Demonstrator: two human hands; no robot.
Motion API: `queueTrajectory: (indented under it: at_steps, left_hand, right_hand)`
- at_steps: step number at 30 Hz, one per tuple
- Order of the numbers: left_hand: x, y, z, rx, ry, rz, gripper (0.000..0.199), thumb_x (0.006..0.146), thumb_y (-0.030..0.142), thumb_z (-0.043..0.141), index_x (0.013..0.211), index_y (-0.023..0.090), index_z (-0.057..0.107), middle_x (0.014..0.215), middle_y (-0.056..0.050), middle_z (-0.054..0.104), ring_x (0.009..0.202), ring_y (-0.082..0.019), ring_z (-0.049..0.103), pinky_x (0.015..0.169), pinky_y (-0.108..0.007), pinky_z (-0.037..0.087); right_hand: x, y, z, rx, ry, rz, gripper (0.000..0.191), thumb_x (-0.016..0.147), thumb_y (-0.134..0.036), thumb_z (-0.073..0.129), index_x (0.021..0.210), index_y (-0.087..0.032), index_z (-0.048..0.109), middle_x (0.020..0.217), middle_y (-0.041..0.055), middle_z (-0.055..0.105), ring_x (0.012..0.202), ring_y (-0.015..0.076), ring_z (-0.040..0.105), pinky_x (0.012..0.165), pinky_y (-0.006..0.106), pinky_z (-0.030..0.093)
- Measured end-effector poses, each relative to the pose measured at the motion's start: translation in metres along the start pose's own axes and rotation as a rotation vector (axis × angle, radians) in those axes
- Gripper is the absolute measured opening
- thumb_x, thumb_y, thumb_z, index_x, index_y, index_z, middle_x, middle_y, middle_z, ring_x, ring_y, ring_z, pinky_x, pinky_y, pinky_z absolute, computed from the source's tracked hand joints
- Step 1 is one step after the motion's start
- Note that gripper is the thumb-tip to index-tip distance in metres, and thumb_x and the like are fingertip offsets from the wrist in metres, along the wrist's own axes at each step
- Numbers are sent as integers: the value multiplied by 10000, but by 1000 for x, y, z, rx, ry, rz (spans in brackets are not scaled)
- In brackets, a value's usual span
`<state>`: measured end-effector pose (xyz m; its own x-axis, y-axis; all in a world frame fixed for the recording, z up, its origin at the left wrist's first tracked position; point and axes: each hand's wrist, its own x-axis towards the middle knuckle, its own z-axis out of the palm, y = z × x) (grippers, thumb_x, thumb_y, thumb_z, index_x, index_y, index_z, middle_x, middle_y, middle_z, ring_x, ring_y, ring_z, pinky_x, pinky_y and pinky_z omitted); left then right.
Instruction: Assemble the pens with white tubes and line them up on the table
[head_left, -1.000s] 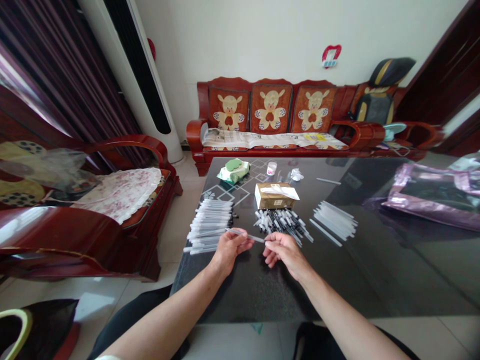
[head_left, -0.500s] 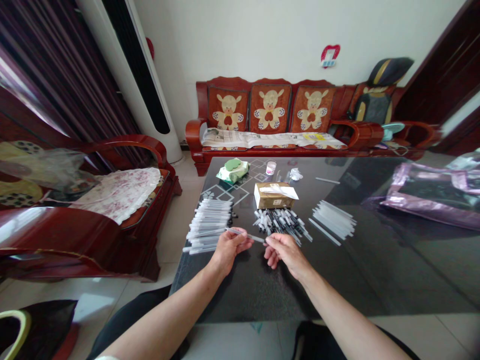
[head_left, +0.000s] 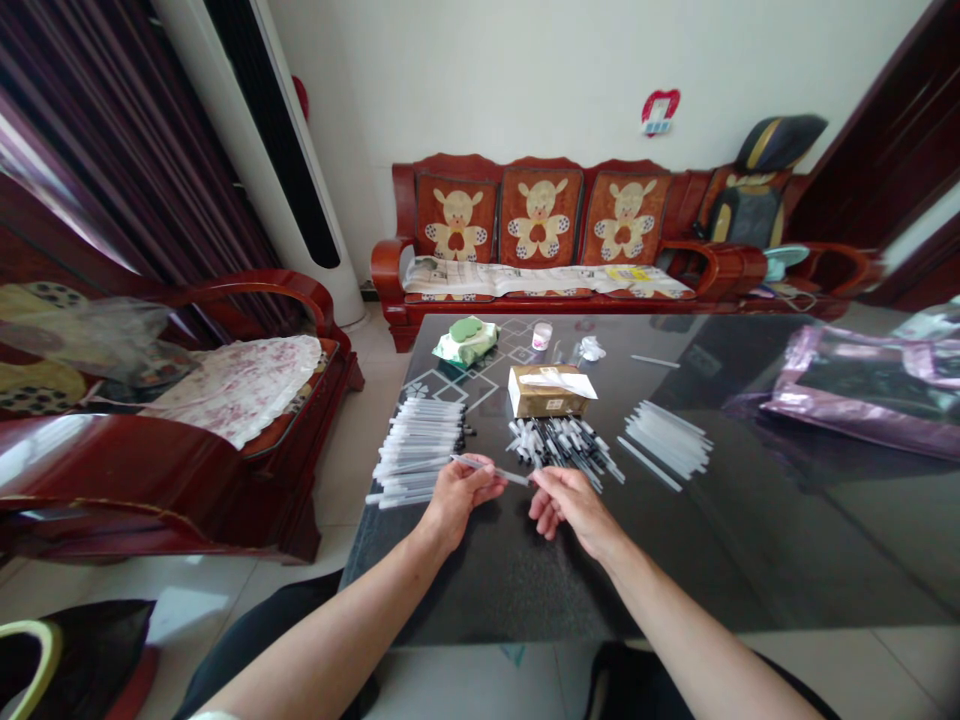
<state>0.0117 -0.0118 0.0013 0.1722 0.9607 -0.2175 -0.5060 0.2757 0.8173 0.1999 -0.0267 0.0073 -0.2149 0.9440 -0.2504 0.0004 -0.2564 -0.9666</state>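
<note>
Over the near part of the dark table, my left hand (head_left: pixel 466 490) pinches a slim translucent pen barrel (head_left: pixel 513 477), which points to the right. At the barrel's right end, the thumb and forefinger of my right hand (head_left: pixel 568 505) are pressed together, the other fingers curled below. What lies between those right fingertips is too small to make out. Beyond my left hand is a row of white pens (head_left: pixel 420 440) with dark ends. Behind my right hand lies a heap of black-and-clear pen parts (head_left: pixel 566 445). Further right rests a pile of empty translucent barrels (head_left: pixel 667 440).
A tissue box (head_left: pixel 547 402) stands behind the heap, with a green wipes pack (head_left: pixel 466 342), a small white cup (head_left: pixel 541 336) and crumpled tissue (head_left: pixel 591 348) farther back. One barrel (head_left: pixel 655 361) lies alone. A purple-edged plastic bag (head_left: pixel 862 415) covers the right side.
My right hand has shifted very slightly at the barrel's end. The left hand and the piles look the same.
</note>
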Motion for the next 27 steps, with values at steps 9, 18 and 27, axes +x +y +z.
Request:
queueTrajectory:
  at_steps: [9, 18, 27]
  left_hand:
    - [0, 0, 1, 21, -28, 24, 274, 668, 253, 751, 850, 121, 595, 789, -66, 673, 737, -174, 669, 719, -292, 534]
    - [-1, 1, 2, 53, -43, 48, 275, 676, 273, 741, 857, 127, 594, 779, -56, 666, 736, -171, 663, 715, -298, 527]
    - [-2, 2, 3, 83, -66, 52, 268, 688, 271, 733, 866, 128, 592, 804, -60, 666, 729, -168, 657, 720, -314, 526]
  right_hand:
    - [1, 0, 1, -10, -27, 23, 392, 826, -503, 496, 811, -118, 566, 534, 35, 628, 375, 128, 568, 317, 192, 411]
    - [2, 2, 1, -12, -27, 18, 356, 817, -479, 528, 820, -124, 562, 545, 29, 631, 386, 123, 573, 328, 186, 419]
    - [3, 2, -5, -23, -31, -3, 295, 765, -386, 619, 894, -125, 573, 603, 26, 650, 428, 130, 596, 357, 200, 446]
